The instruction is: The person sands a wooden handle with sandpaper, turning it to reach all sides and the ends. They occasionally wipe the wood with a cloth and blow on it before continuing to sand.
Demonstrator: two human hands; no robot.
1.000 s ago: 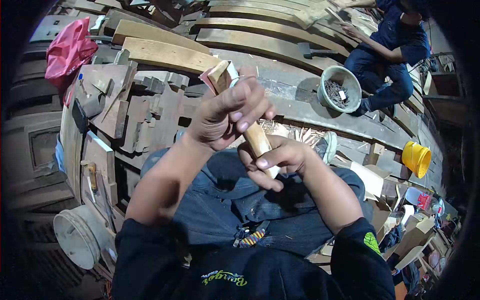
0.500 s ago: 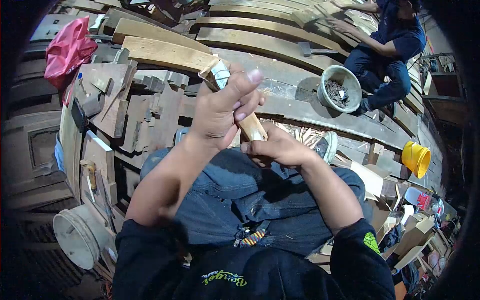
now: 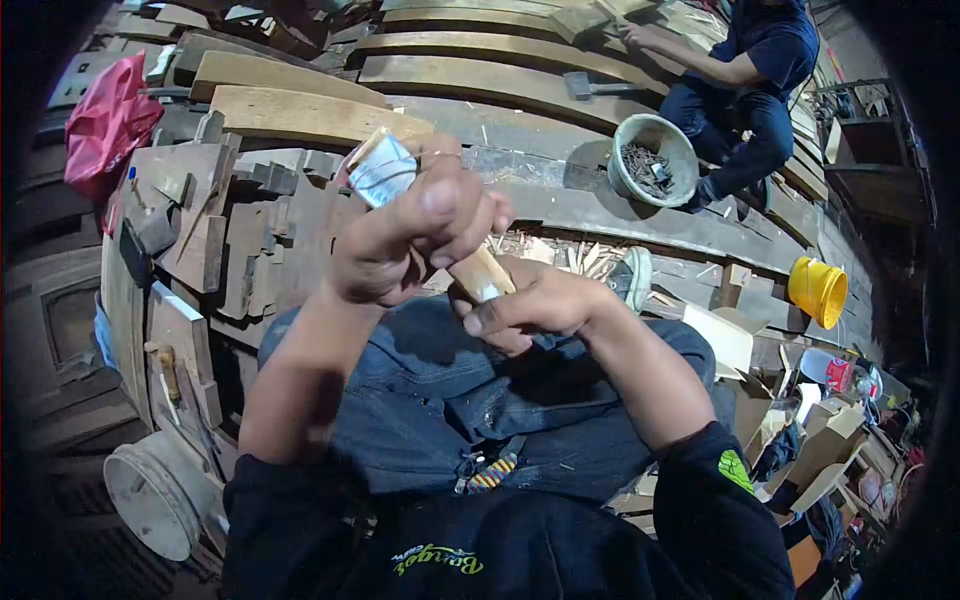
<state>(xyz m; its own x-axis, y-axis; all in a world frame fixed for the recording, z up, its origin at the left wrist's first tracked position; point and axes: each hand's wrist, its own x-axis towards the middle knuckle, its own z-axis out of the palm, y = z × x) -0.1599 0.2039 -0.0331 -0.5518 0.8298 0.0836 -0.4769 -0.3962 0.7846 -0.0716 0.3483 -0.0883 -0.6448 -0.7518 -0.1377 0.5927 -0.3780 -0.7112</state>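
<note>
My right hand (image 3: 545, 305) is closed round the lower end of a flat wooden piece (image 3: 482, 272), its thumb pressed along the near side. The piece slants up to the left, over my lap. At its far end is a pale blue and white wrapping (image 3: 385, 172), with a thin dark band across it. My left hand (image 3: 395, 240) is in front of the middle of the piece, fingers curled in and thumb raised, slightly blurred. Whatever is in its fingers I cannot tell.
Another person (image 3: 755, 80) sits at the upper right beside a bucket of dark metal pieces (image 3: 640, 125) and a hammer (image 3: 600, 87). Boards (image 3: 300, 112) lie ahead. A pink bag (image 3: 112, 125), a white bucket (image 3: 150, 500) and a yellow bucket (image 3: 818, 290) stand around me.
The view has shifted a little, so the surroundings sit further left. My left hand has turned and dropped slightly, and more of the blue wrapping shows. My right hand keeps its hold.
</note>
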